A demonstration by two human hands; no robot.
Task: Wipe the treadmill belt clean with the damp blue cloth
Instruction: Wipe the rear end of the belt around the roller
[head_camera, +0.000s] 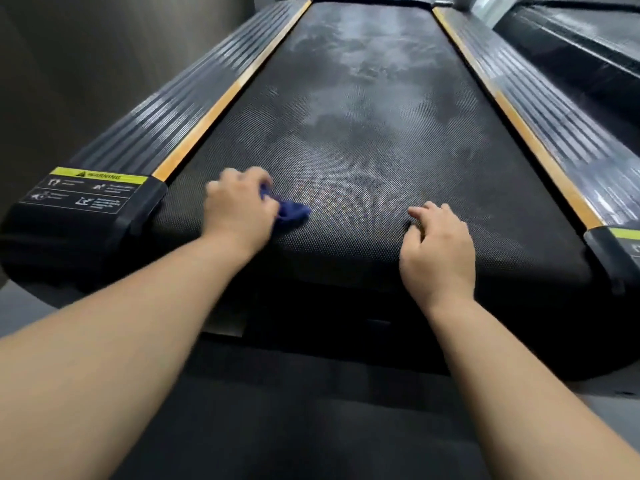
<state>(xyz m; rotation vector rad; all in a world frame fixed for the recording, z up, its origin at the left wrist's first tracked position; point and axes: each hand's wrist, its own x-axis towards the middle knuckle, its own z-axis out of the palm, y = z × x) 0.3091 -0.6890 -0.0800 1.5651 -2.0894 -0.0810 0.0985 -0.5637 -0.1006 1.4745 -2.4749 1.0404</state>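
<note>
The black textured treadmill belt (363,140) runs away from me, with grey dusty smears along its middle and far part. My left hand (239,206) presses a bunched blue cloth (289,211) onto the belt near its rear left corner; most of the cloth is hidden under the hand. My right hand (438,249) rests on the belt's rear edge at the right, fingers curled and slightly apart, holding nothing.
Ribbed black side rails with orange strips flank the belt, left rail (194,95) and right rail (540,109). A yellow warning label (93,188) sits on the rear left end cap. A second treadmill (588,39) stands at the far right. Grey floor lies below.
</note>
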